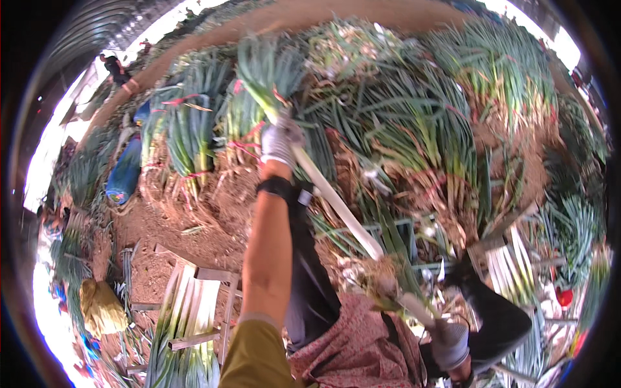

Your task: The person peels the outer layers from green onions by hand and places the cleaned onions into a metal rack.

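Note:
My left hand [281, 139], in a pale knit glove, is closed around a long green onion [336, 202]. Its green leaves fan out beyond my fist, and the thick white stalk slants down to the right toward a brown clump of roots [385, 275]. At the lower right my right hand [449, 344], gloved too, is closed at the end of a shorter white stalk [417, 309]. That stalk's other end lies close to the root clump; whether they touch I cannot tell. Over my lap lies a pink patterned apron [359, 343].
Tied green onion bundles [187, 132] stand on brown soil ahead, with more bundles [427, 129] at the right. Wooden racks holding peeled stalks flank me, one at left [226, 278], one at right [482, 249]. A yellow sack [101, 307] sits far left. A person [115, 68] is in the distance.

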`<action>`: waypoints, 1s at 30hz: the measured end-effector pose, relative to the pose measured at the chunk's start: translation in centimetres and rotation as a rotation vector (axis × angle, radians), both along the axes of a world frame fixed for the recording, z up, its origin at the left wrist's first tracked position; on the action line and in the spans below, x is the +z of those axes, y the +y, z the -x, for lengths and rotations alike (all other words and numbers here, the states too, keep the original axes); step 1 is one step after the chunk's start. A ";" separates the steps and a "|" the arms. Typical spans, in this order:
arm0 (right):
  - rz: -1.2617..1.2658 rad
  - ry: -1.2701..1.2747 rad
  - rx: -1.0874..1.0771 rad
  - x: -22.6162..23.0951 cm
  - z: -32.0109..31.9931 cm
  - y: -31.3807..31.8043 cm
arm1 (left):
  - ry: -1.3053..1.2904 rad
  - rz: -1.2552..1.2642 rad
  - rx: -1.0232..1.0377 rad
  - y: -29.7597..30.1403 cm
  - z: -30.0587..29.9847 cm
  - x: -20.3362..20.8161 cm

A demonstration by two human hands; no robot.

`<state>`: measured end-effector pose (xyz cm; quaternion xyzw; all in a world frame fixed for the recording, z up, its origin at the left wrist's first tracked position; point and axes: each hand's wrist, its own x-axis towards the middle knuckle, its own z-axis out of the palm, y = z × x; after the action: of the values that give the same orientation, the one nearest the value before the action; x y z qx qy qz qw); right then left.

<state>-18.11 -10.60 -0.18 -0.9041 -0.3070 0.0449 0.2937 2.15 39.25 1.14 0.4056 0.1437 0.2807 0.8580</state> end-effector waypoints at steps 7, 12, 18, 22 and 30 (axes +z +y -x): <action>0.011 -0.112 -0.102 1.0 -9.5 4.0 | -0.175 0.265 -0.225 -4.3 0.8 1.7; -0.406 0.440 -0.007 -1.0 -11.6 8.7 | -0.200 0.138 -0.369 -6.0 1.4 1.6; -0.762 1.047 0.218 -4.3 -13.2 14.9 | -0.193 0.059 -0.381 -9.0 1.4 2.1; -0.752 1.044 -0.001 -1.3 -13.6 18.7 | -0.171 0.052 -0.382 -9.1 1.7 1.7; -1.368 1.141 -0.172 -2.9 -13.2 18.6 | -0.107 -0.042 -0.342 -8.6 2.0 1.9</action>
<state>-4.94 7.95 -3.07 -0.3911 -0.0051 0.2725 0.8791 0.20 30.67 3.09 0.4262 0.0210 0.1549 0.8910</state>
